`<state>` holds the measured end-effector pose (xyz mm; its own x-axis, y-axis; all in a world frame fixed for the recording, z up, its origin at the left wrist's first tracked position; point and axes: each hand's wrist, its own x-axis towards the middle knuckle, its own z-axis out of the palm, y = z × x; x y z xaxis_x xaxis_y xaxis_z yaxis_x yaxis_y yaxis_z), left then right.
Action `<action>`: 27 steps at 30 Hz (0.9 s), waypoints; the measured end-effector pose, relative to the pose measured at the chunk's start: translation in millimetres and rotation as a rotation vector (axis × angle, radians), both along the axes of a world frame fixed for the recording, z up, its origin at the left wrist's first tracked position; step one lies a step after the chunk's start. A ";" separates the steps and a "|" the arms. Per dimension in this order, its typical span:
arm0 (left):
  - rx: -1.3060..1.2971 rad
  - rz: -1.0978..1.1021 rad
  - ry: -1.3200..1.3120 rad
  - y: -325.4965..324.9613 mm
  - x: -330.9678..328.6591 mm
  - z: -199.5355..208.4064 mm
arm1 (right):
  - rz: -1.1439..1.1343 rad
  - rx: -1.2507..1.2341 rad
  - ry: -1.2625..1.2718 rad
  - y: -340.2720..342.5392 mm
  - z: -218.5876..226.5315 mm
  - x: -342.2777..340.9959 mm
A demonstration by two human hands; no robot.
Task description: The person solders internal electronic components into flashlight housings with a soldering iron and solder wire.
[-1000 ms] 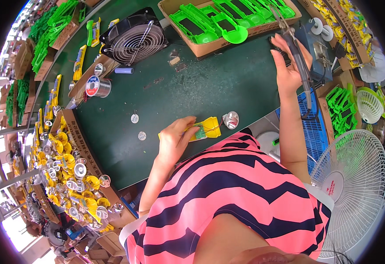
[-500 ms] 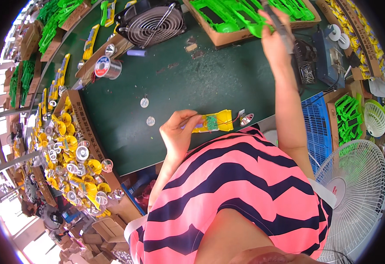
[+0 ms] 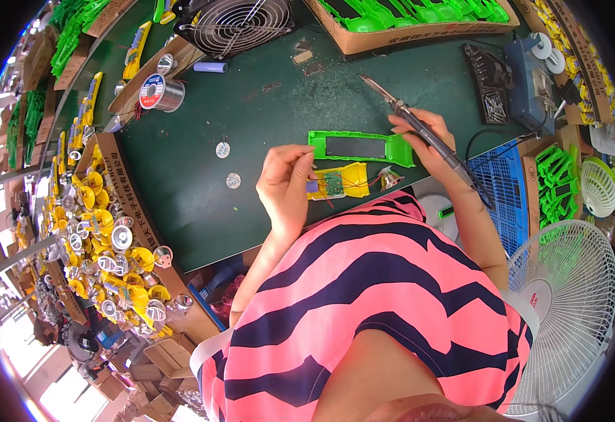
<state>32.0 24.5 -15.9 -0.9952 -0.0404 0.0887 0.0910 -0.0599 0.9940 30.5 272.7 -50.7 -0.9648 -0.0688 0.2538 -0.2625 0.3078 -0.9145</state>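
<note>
My right hand (image 3: pixel 430 144) is closed around a soldering iron (image 3: pixel 420 126), its tip pointing up and left. Those same fingers also hold the right end of a green plastic casing (image 3: pixel 395 149) with a dark rectangular panel. At the casing's left end is my left hand (image 3: pixel 285 181), fingers curled together; whether they grip its corner is unclear. Just below lies a yellow plastic casing (image 3: pixel 355 180) bearing a small green circuit board (image 3: pixel 333 183) and wires. A purple cylindrical cell (image 3: pixel 312 186) is partly hidden by my left thumb. Beside it sits a small reflector lamp (image 3: pixel 390 178).
A solder spool (image 3: pixel 163 93) and a purple cell (image 3: pixel 210 67) are at left, with a metal fan (image 3: pixel 237 27) behind. Far back stands a carton (image 3: pixel 364 43) of green casings. Yellow lamp parts (image 3: pixel 121 260) fill a left box. A soldering station (image 3: pixel 529 84) is at right.
My right hand has come back from the far carton, bringing a green casing and the soldering iron toward me. My left hand has shifted slightly up from the yellow casing. The reflector lamp has turned.
</note>
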 end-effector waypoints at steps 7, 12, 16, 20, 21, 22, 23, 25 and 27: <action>-1.042 -0.108 0.635 -13.0 -29.3 17.7 | -0.032 0.473 0.313 -17.8 25.1 9.6; -1.097 -0.344 0.539 -8.9 -50.4 15.9 | -0.217 -0.157 0.224 -44.7 12.8 28.2; -1.112 -0.495 0.428 -6.0 -57.3 12.4 | -0.334 -0.625 -0.174 -44.5 10.4 24.7; -1.302 -0.552 0.463 -3.0 -56.6 13.3 | -0.321 -0.638 -0.316 -43.3 7.8 20.1; -1.302 -0.551 0.460 -2.5 -56.6 13.2 | -0.312 -0.613 -0.350 -43.9 8.5 19.4; -1.320 -0.562 0.463 -1.5 -57.1 12.7 | -0.310 -0.612 -0.353 -44.4 9.2 18.5; -1.338 -0.572 0.465 -0.9 -57.2 12.5 | -0.309 -0.602 -0.361 -44.9 10.1 17.5; -1.358 -0.580 0.460 1.1 -57.7 13.0 | -0.312 -0.591 -0.369 -43.9 9.7 15.6; -1.378 -0.588 0.455 2.3 -57.5 12.5 | -0.272 -0.574 -0.402 -42.4 8.3 13.9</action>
